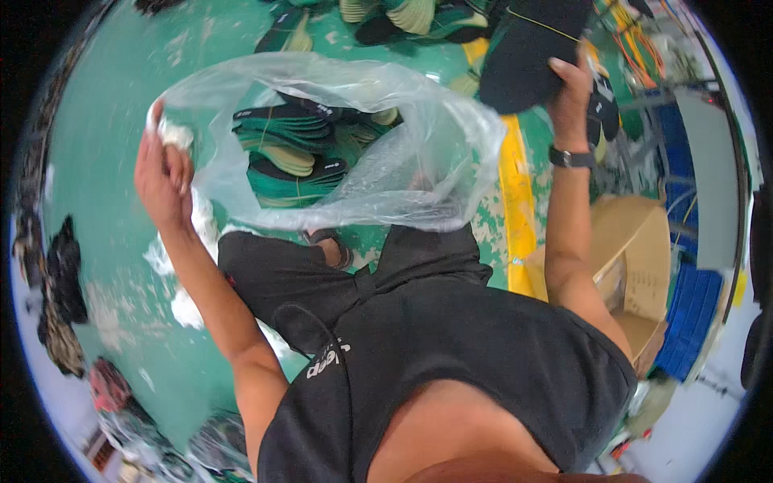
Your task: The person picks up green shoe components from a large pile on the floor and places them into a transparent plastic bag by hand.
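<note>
Over the green floor (121, 233), the left hand (165, 165) gripped the clear bag (403, 169) at ten o'clock while the right hand (570, 87) clasped the black insole bundle (527, 60) at one, long axis slanting, rounded end toward seven.

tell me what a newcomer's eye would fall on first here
First, probably the big clear plastic bag near the middle, its left edge held by the left hand, with green and black insole stacks showing in its wide mouth. Then the dark insole-shaped bundle in the right hand, upper right, and the yellow stripe on the green floor.
</note>
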The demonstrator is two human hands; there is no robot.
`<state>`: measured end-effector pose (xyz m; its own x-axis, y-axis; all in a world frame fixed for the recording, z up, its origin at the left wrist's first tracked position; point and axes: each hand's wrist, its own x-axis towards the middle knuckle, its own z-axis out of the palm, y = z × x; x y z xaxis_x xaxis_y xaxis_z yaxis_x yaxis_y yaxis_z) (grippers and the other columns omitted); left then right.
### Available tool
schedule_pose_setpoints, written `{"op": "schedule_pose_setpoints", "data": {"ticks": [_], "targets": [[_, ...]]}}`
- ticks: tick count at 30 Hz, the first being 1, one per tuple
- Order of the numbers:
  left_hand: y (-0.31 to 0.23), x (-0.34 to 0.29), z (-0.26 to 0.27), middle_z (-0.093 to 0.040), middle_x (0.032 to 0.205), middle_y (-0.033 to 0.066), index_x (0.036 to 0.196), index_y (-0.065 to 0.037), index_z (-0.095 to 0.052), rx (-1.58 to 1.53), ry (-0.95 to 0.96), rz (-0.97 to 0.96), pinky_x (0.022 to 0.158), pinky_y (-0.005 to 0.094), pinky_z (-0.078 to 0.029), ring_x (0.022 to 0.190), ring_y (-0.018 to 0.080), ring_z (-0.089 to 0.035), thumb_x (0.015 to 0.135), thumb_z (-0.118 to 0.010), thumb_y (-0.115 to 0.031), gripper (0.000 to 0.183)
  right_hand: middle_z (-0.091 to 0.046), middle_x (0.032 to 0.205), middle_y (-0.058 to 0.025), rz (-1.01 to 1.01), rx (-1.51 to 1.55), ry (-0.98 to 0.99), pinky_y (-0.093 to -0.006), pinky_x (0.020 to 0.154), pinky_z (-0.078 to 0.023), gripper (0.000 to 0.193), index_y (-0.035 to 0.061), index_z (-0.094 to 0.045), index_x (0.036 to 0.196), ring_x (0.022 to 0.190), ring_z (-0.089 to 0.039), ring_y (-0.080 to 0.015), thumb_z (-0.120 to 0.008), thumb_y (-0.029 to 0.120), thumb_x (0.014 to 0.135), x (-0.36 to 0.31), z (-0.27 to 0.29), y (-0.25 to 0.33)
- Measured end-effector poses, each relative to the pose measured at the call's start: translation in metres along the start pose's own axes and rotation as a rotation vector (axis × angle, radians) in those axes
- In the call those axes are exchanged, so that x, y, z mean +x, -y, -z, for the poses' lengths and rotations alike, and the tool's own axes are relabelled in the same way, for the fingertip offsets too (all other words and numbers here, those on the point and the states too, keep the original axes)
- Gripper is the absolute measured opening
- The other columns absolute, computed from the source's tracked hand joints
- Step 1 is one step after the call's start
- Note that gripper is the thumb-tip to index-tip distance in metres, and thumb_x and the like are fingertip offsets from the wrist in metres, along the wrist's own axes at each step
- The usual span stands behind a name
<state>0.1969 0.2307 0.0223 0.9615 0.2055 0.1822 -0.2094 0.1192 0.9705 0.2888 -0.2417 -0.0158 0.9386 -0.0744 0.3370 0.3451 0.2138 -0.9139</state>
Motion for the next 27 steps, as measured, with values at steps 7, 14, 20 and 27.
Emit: {"op": "schedule_pose_setpoints", "data": {"ticks": [7,14,20,27], "targets": [[-0.024,-0.03,0.016,-0.033,0.048,-0.0023,0.134,-0.002,-0.04,0.045,-0.013,0.073,0.035,0.0176,-0.024,0.036,0.0047,-0.027,0.098,-0.039,-0.018,0.04,-0.051,0.127,-0.0134,0.351,-0.489,1.167,-0.0362,0.101,-0.035,0.075,0.0028,-0.047,0.129,0.117,-0.048,-0.026,-0.066,0.032,0.064,-0.031,-0.164,0.033],[-0.021,-0.036,0.014,-0.028,0.046,-0.0067,0.137,0.001,-0.036,0.055,0.062,0.101,0.033,0.0178,-0.019,0.035,0.0024,-0.022,0.098,-0.037,-0.017,0.042,-0.049,0.118,-0.0224,0.308,-1.033,1.378,-0.0426,0.086,-0.044,0.079,0.0085,-0.045,0.131,0.101,-0.052,-0.0386,-0.07,0.03,0.059,-0.071,-0.199,-0.062],[-0.028,-0.015,-0.002,-0.029,0.046,-0.006,0.136,0.002,-0.036,-0.046,0.016,0.075,0.033,0.0185,-0.02,0.035,0.0023,-0.022,0.097,-0.036,-0.012,0.042,-0.035,0.136,-0.0212,0.339,-1.117,1.569,-0.0518,0.094,-0.037,0.086,0.008,-0.039,0.135,0.124,-0.036,-0.0366,-0.074,0.044,0.065,-0.084,-0.166,-0.16],[-0.016,0.0,-0.006,-0.027,0.044,-0.0055,0.136,0.003,-0.034,-0.061,0.002,0.016,0.031,0.0194,-0.02,0.032,0.0032,-0.02,0.099,-0.033,-0.015,0.042,-0.052,0.118,-0.0236,0.469,-1.068,0.921,-0.0411,0.088,-0.046,0.055,-0.001,-0.05,0.12,0.103,-0.055,-0.0369,-0.063,0.033,0.078,0.039,-0.137,-0.172]]}}
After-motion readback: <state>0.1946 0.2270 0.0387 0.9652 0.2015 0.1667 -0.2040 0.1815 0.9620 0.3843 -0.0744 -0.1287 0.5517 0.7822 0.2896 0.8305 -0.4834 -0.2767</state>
